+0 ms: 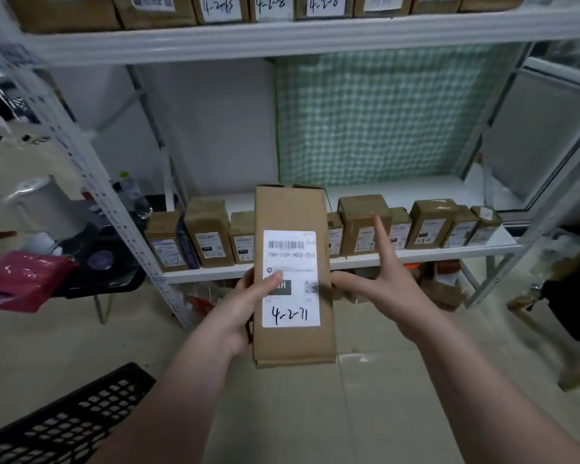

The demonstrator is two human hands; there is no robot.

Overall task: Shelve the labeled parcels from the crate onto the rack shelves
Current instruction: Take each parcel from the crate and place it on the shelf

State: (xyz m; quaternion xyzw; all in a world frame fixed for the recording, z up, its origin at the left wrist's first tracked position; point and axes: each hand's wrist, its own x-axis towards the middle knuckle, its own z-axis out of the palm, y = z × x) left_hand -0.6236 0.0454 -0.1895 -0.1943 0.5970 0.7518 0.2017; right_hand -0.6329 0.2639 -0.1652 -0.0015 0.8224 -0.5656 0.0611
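Cardboard parcel (293, 279) stands upright at frame centre, label facing the camera, probably for reading; left hand (245, 306) clasps its left edge, right hand (379, 283) spread open beside it, before the lower shelf (416, 257).

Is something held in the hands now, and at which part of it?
Left hand grips the tall labeled parcel at its lower left edge, thumb on the label. Right hand is open beside it.

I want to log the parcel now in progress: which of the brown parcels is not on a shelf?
The tall parcel marked 4-2-71, gripped by the left hand. All the others stand on the shelves; the right hand is open beside it.
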